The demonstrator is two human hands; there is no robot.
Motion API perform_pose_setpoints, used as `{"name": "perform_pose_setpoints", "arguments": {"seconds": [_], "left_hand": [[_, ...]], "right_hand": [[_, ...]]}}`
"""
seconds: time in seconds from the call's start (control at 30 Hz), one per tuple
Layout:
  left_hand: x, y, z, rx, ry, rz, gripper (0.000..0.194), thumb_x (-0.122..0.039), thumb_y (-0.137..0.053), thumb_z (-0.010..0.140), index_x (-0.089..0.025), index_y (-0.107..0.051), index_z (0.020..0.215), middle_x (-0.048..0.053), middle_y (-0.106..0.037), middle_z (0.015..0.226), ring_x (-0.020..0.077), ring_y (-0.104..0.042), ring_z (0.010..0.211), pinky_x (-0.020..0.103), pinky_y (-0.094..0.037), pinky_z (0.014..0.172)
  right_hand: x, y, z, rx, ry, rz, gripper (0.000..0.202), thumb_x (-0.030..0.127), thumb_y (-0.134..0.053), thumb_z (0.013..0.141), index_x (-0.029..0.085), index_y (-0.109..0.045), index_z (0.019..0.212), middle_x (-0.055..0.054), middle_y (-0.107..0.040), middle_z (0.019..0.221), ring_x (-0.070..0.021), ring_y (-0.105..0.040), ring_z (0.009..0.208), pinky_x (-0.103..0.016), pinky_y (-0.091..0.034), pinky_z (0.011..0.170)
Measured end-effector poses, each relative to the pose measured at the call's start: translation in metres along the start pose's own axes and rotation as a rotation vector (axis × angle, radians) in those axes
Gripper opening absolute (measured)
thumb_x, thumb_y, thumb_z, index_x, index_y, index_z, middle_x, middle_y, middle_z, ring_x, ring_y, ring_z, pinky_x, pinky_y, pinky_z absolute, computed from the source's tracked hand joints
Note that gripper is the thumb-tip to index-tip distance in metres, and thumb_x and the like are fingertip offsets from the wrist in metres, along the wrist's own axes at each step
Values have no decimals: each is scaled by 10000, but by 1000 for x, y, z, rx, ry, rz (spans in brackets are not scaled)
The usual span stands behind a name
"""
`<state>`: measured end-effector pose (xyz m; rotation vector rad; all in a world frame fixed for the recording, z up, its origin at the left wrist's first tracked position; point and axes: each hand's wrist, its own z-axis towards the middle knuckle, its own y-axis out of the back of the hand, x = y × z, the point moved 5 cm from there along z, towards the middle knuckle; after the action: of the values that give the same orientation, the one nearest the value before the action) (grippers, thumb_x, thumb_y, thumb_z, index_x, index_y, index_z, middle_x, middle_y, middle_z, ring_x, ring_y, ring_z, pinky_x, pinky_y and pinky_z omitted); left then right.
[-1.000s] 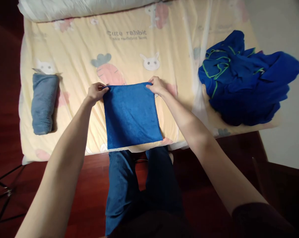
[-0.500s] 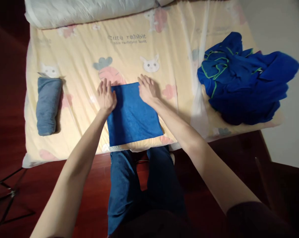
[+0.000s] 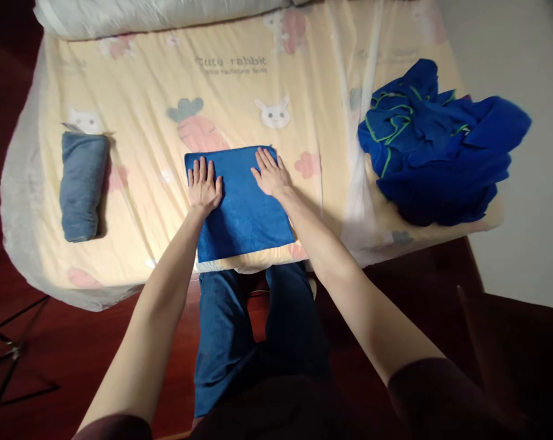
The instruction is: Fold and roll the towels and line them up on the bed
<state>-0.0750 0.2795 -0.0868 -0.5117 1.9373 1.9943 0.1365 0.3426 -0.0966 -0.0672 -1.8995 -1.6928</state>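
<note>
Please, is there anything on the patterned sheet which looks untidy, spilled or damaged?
Nothing looks spilled or damaged. The heap of blue fabric on the right is crumpled and seems to reach past the edge of the patterned sheet, itself wrinkled. The blue cloth under the left hand and right hand lies nearly flat.

The bed sheet is showing pale yellow with pink carrots, green carrot tops, white bunny faces and gray letters. The flat cloth is showing plain blue. The messy pile of cloth is showing bright blue with thin green edges. The rolled towel is showing gray-blue. The floor is looking dark red.
</note>
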Motion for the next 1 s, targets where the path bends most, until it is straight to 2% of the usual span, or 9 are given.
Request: {"name": "perform_pose_setpoints", "arguments": {"seconds": [0.07, 0.13, 0.27, 0.4, 0.57, 0.67, 0.77, 0.83, 1.0], "left_hand": [[-8, -1, -7, -4, 6, -5, 757, -527, -374, 1031, -141, -305, 1678, 134, -191, 1762, 336, -50, 1652, 583, -3, 1336], [-23, -8, -18, 16, -30, -5, 747, -484, -378, 1028, -128, -300, 1680, 130, -180, 1764, 330, -36, 1653, 575, -4, 1340], [-49, -27, -50, 74, -124, 9, 715, -399, -372, 1018, -141, -308, 1682, 108, -202, 1759, 299, -77, 1653, 546, -30, 1349], [-38, -21, -74, 38, -109, 26, 664, -406, -327, 1042, -185, -363, 1667, 81, -198, 1762, 273, -108, 1651, 535, -46, 1349], [-25, -4, -86, 19, -35, 46, 683, -417, -349, 1038, -158, -345, 1670, 114, -205, 1755, 300, -108, 1650, 574, -61, 1340], [-38, -12, -101, 34, -22, 39, 704, -405, -342, 1029, -98, -340, 1663, 144, -177, 1756, 320, -78, 1650, 577, -66, 1342], [-53, -24, -124, 71, -63, 27, 694, -378, -303, 1031, -123, -321, 1676, 113, -184, 1759, 282, -86, 1651, 529, -58, 1354], [-52, -24, -139, 70, -70, 28, 689, -390, -282, 1039, -155, -306, 1686, 88, -177, 1763, 259, -88, 1651, 505, -48, 1358], [-24, -8, -163, 57, -53, 44, 698, -467, -278, 1051, -195, -291, 1694, 64, -151, 1770, 252, -74, 1653, 501, -34, 1355]], "right_hand": [[8, 4, -3, -12, -21, -11, 698, 415, -385, 1072, 87, -279, 1679, -164, -258, 1741, -338, -163, 1647, -670, -42, 1324], [32, 0, -15, -7, 26, -33, 700, 372, -416, 1057, 79, -282, 1678, -161, -236, 1747, -344, -131, 1652, -667, -31, 1327], [78, -23, -62, 56, 168, -49, 665, 275, -408, 1045, 149, -291, 1688, -94, -247, 1753, -273, -166, 1652, -557, -82, 1362], [62, -22, -95, 11, 135, -51, 623, 288, -330, 1070, 142, -318, 1676, -83, -260, 1749, -229, -205, 1643, -509, -117, 1364], [31, 1, -91, 13, 34, -61, 626, 258, -323, 1050, 65, -363, 1644, -141, -284, 1729, -274, -243, 1632, -574, -122, 1350], [53, -3, -98, 23, -14, -72, 638, 246, -370, 1024, 30, -388, 1624, -183, -290, 1716, -321, -225, 1634, -632, -110, 1335], [92, -22, -123, 71, 74, -80, 635, 225, -371, 1024, 57, -385, 1636, -143, -265, 1732, -280, -189, 1645, -554, -125, 1357], [105, -31, -143, 88, 107, -78, 633, 227, -348, 1038, 100, -358, 1657, -105, -251, 1742, -244, -190, 1645, -504, -147, 1364], [73, -17, -179, -9, 34, -61, 644, 372, -322, 1082, 128, -314, 1677, -99, -249, 1743, -245, -200, 1644, -526, -145, 1361]]}}
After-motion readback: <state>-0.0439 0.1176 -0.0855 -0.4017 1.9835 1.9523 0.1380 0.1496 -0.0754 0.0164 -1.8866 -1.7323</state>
